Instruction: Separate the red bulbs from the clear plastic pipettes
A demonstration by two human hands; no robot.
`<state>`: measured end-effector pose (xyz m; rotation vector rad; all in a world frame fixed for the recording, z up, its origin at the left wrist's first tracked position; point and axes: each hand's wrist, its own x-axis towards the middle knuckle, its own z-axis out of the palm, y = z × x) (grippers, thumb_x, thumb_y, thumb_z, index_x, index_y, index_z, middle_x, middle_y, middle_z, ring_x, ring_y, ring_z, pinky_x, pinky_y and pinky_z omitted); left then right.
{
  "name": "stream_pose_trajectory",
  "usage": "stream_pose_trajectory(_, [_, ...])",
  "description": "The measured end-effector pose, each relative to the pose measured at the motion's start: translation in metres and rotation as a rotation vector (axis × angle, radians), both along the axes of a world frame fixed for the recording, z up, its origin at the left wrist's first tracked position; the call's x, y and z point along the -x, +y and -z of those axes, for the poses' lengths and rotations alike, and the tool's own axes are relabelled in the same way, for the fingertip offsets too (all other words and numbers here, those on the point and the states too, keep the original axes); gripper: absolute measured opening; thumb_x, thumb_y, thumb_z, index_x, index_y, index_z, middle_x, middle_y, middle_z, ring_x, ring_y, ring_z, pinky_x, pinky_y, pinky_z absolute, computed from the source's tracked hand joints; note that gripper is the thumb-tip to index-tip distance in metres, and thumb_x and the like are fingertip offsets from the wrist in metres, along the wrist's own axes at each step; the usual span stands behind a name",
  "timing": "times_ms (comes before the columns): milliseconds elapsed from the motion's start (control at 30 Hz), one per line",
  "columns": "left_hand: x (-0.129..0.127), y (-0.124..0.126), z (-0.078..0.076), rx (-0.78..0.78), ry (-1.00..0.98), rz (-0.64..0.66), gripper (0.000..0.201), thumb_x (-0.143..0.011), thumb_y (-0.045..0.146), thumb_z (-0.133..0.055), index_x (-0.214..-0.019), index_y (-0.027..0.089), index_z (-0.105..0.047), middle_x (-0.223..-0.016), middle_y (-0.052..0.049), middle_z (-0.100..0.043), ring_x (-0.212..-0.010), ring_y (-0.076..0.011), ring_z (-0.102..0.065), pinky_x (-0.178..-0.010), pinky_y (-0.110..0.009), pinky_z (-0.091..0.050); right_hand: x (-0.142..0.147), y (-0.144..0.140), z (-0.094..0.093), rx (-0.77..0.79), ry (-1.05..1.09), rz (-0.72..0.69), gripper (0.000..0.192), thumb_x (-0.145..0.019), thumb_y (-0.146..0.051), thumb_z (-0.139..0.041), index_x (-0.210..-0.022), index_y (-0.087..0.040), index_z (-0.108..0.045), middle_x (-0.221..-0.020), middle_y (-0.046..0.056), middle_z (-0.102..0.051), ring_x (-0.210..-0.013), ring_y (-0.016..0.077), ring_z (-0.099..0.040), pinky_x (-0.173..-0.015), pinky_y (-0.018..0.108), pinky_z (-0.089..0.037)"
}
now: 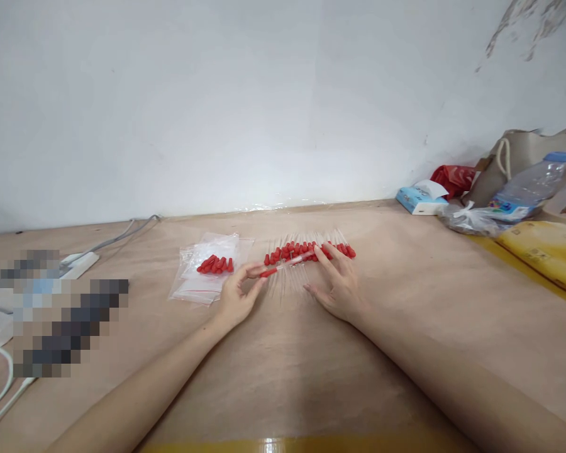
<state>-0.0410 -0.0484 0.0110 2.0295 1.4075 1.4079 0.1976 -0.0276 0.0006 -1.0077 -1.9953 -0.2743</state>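
My left hand [239,294] pinches the red rubber bulb of a dropper [270,272] between thumb and fingers. The dropper's clear tube slants up to the right, towards my right hand. My right hand [340,283] is spread, thumb apart from the fingers, over the right part of a row of droppers [290,247]. Its fingertips are close to the held tube's far end; whether they touch it I cannot tell. The row has several red bulbs, with thin clear tubes pointing both away from and towards me. Left of my left hand, loose red bulbs [216,264] lie on clear plastic bags [193,290].
Brown paper covers the table [245,377]. At right are a tissue pack [419,200], a knotted plastic bag [471,220], a water bottle [531,185], a yellow packet [547,251] and a beige bag [490,157]. Cables [117,238] and blurred objects lie at left. A white wall [245,107] stands behind.
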Motion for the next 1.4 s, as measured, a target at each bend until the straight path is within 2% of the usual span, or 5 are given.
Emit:
stream_pose_trajectory(233, [-0.01,-0.011,0.009,-0.001,0.158,0.126,0.02,-0.08,0.027,-0.055,-0.098,0.019,-0.059,-0.095,-0.004,-0.067,-0.089,-0.0165,-0.062,-0.084,-0.033,-0.05,-0.002,-0.005,-0.004,-0.031,-0.159,-0.152,0.027,-0.081,-0.038,-0.053,-0.104,-0.025,-0.061,-0.098,0.005,-0.064,-0.1,0.0197,-0.051,-0.098,0.045,-0.023])
stream_pose_trajectory(433, [-0.017,-0.015,0.004,-0.039,0.249,0.218,0.024,-0.081,0.028,-0.055,-0.104,0.021,-0.058,-0.097,-0.004,-0.066,-0.09,-0.016,-0.061,-0.084,-0.033,-0.049,0.001,-0.007,-0.004,-0.018,-0.234,-0.203,0.02,-0.085,-0.031,-0.048,-0.092,-0.024,-0.065,-0.063,-0.001,-0.058,-0.069,0.0121,-0.049,-0.092,0.039,-0.025])
stream_pose_trajectory(667, [-0.025,-0.013,-0.002,-0.233,0.438,0.265,0.015,-0.082,0.024,-0.054,-0.094,0.021,-0.063,-0.095,-0.004,-0.067,-0.098,-0.0172,-0.056,-0.09,-0.036,-0.041,0.002,-0.01,-0.005,-0.051,-0.233,-0.256,0.02,-0.085,-0.03,-0.047,-0.082,-0.024,-0.066,-0.058,-0.002,-0.055,-0.067,0.0122,-0.044,-0.089,0.037,-0.023])
stream_pose_trajectory(1200, [-0.004,-0.019,-0.006,-0.147,0.403,0.22,0.014,-0.085,0.019,-0.044,-0.078,0.018,-0.056,-0.079,-0.004,-0.062,-0.083,-0.0161,-0.057,-0.08,-0.034,-0.044,-0.018,-0.007,-0.004,-0.012,-0.193,-0.24,0.022,-0.084,-0.025,-0.047,-0.07,-0.021,-0.063,-0.055,-0.002,-0.056,-0.063,0.0117,-0.042,-0.085,0.034,-0.024])
stream_pose_trajectory(1400, [0.001,-0.02,-0.007,-0.141,0.32,0.101,0.017,-0.085,0.021,-0.047,-0.093,0.021,-0.062,-0.094,-0.005,-0.061,-0.089,-0.0154,-0.057,-0.079,-0.03,-0.047,-0.016,0.0,0.0,0.067,-0.178,-0.046,0.025,-0.084,-0.019,-0.044,-0.103,-0.02,-0.059,-0.081,0.003,-0.065,-0.078,0.0159,-0.051,-0.082,0.033,-0.027])
